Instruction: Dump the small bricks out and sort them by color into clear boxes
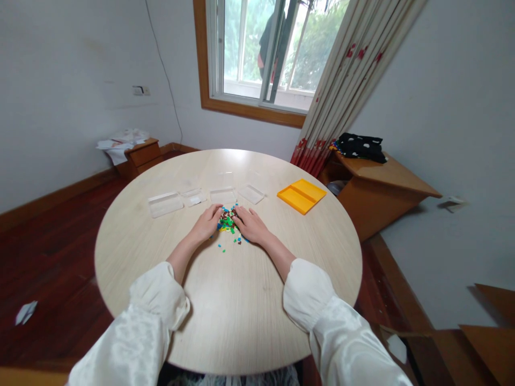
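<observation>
- We lay our left hand [208,221] along the left side of a pile of small coloured pieces [227,223], its palm turned inward and its fingers loosely curved, not closed into a fist
- We keep our right hand [251,225] against the right side of the same pile, fingers reaching forward and slightly bent, so that our hands cup the pieces between them; whether any piece is pinched beneath the fingers we cannot tell
- We see green, blue, brown and yellow among the pieces, heaped near the middle of the round surface [225,311], with a few loose ones [223,250] scattered on our side of the heap
- We wear white sleeves [155,311], gathered at the cuffs, and our forearms reach in over the near edge
- Beyond our hands we have several clear containers [167,210] in an uneven row, well apart from the yellow tray [309,190], which is divided in two and sits to the right
- Past the surface we face a window [245,43] in a wooden frame, a red-patterned curtain [346,80] beside it
- To our right, black spotted cloth [362,146] lies on a wooden cabinet [374,187]; to our left, papers [120,143] lie on a low cabinet [145,154]
</observation>
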`<act>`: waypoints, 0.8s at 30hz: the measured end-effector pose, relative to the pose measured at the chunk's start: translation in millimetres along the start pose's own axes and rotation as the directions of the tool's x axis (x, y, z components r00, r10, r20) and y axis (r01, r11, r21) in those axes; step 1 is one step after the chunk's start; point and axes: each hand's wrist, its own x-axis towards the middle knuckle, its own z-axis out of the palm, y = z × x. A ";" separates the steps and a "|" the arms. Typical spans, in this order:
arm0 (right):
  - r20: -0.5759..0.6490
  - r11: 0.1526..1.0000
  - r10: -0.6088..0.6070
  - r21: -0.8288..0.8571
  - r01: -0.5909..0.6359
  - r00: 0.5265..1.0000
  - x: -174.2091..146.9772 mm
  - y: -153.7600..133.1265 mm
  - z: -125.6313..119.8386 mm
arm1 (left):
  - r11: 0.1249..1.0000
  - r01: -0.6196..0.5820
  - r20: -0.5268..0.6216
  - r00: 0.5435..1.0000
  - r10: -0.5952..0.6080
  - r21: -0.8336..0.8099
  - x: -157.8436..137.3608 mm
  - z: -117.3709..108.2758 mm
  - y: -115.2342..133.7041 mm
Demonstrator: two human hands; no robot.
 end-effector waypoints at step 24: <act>-0.045 0.981 0.177 0.094 -0.172 0.983 12.9 1.8 1.2 | 0.997 -0.020 0.051 0.998 0.024 -0.074 2.0 10.0 5.3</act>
